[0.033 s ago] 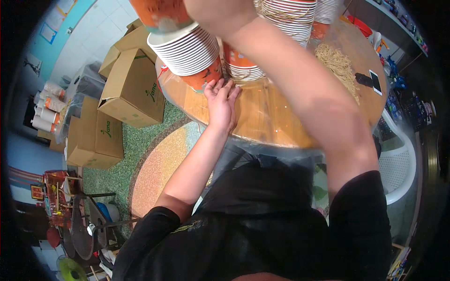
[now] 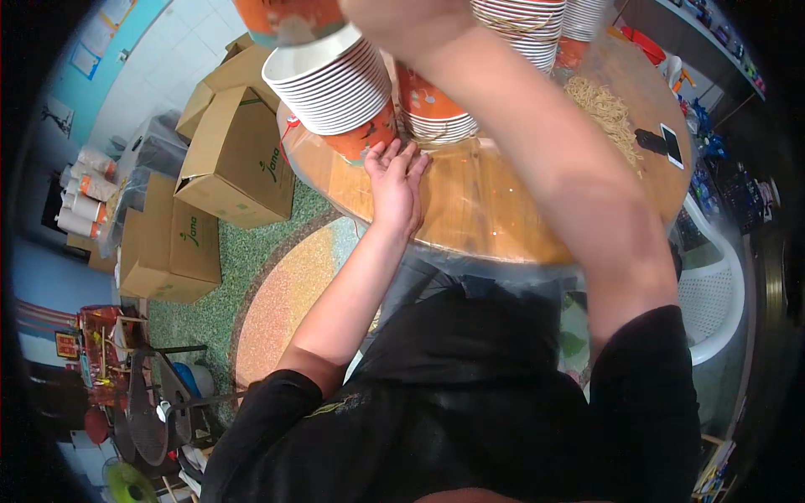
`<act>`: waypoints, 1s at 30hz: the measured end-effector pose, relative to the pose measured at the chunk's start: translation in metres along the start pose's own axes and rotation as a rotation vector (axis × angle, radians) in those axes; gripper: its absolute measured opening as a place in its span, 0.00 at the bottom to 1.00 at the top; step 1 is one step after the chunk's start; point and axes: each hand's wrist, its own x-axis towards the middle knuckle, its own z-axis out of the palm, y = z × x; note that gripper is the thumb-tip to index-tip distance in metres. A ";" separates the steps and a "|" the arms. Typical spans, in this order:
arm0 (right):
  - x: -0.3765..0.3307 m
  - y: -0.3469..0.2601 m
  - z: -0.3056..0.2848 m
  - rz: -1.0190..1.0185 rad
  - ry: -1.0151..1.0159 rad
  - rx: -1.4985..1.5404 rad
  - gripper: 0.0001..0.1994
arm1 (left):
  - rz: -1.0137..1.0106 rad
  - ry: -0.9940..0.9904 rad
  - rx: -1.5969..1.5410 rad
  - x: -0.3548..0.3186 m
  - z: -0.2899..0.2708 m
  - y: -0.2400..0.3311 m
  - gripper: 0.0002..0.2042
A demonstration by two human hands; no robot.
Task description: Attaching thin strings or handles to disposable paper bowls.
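Observation:
My right hand (image 2: 408, 27) is at the top edge, partly cut off and blurred, its fingers hidden. It grips an orange paper bucket (image 2: 289, 18) just above a nested stack of white-rimmed orange paper buckets (image 2: 331, 88). The top bucket of that stack shows its white inside. Down at the stack's base, my left hand (image 2: 394, 176) rests palm up on the wooden table (image 2: 470, 201), fingers loosely apart and touching the lowest bucket. Behind my right forearm stand another stack of buckets (image 2: 432, 105) and a taller stack (image 2: 524, 29) wrapped with thin cord.
A heap of tan cord (image 2: 599, 117) lies on the table's right side, beside a white phone (image 2: 672, 147) and a dark object (image 2: 649, 142). Cardboard boxes (image 2: 243, 159) stand on the floor at left. A white plastic chair (image 2: 708, 293) is at right.
My right hand and the orange bucket have shifted slightly up and to the right, showing more of the top bucket's inside. My left hand stays in place.

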 end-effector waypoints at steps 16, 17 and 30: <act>-0.187 -0.043 -0.193 0.418 -0.414 -0.146 0.08 | 0.652 -0.011 0.469 -0.050 0.032 0.048 0.11; -0.192 -0.045 -0.195 0.424 -0.413 -0.154 0.08 | 0.722 -0.041 0.402 -0.067 0.045 0.065 0.12; -0.229 -0.052 -0.182 0.565 -0.358 0.055 0.15 | -0.168 -0.211 0.332 -0.254 0.177 0.190 0.33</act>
